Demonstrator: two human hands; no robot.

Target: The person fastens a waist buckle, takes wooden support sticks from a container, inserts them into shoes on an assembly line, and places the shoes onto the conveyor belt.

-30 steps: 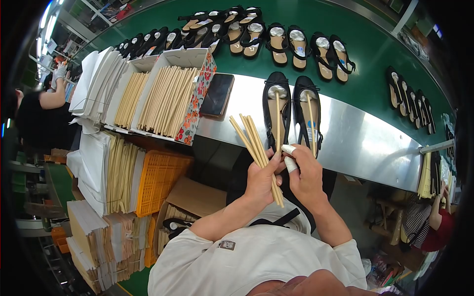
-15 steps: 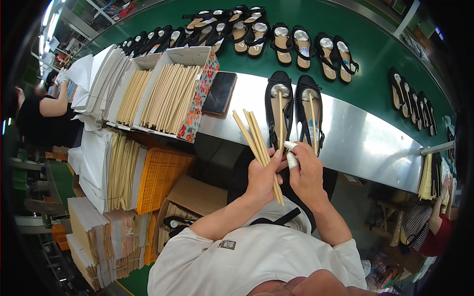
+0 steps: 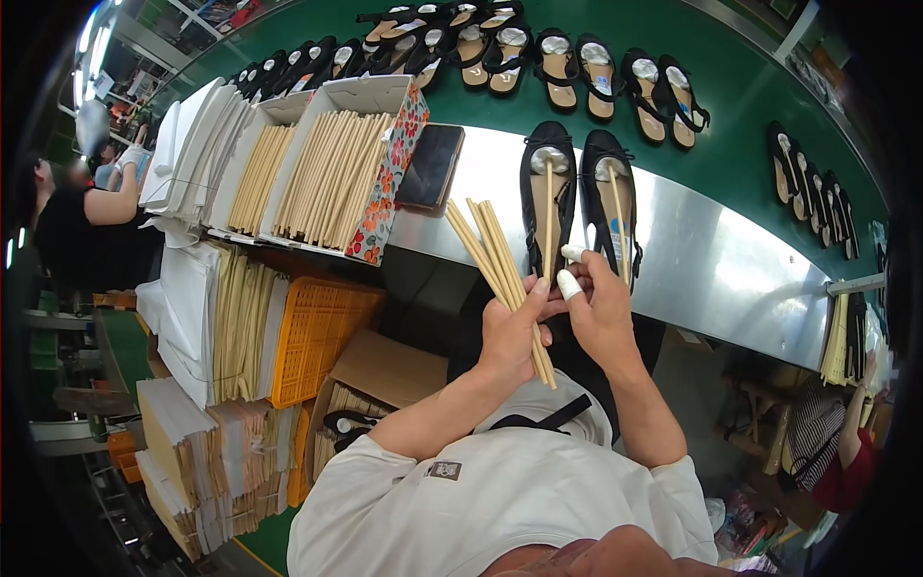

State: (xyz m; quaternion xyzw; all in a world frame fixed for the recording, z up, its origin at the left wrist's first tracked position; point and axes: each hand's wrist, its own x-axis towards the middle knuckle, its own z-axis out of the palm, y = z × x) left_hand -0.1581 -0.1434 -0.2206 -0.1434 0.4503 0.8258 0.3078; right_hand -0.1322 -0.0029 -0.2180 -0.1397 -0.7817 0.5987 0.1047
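Observation:
My left hand (image 3: 508, 338) is closed around a bundle of thin wooden sticks (image 3: 492, 252), which fan out toward the bench. Close beside it, my right hand (image 3: 604, 310) has white covers on two fingertips. Its fingers are curled at the heel end of the left black shoe (image 3: 531, 197), and what they grip is hidden. That shoe and the right black shoe (image 3: 596, 160) lie side by side, toes away from me, on the metal bench edge (image 3: 673, 231). Each has crumpled white stuffing in the toe and a stick lying along its insole.
Boxes of sticks (image 3: 332, 173) and a phone (image 3: 431, 165) are at the left. Rows of black shoes (image 3: 558, 72) line the green surface (image 3: 731, 87). Stacked cardboard (image 3: 183, 423) and an orange crate (image 3: 322, 337) stand lower left. Other people (image 3: 101, 207) work at both sides.
My view has shifted slightly. Both hands stay close together by the shoes' heel ends, with the stick bundle still in the left hand and both shoe sticks in place.

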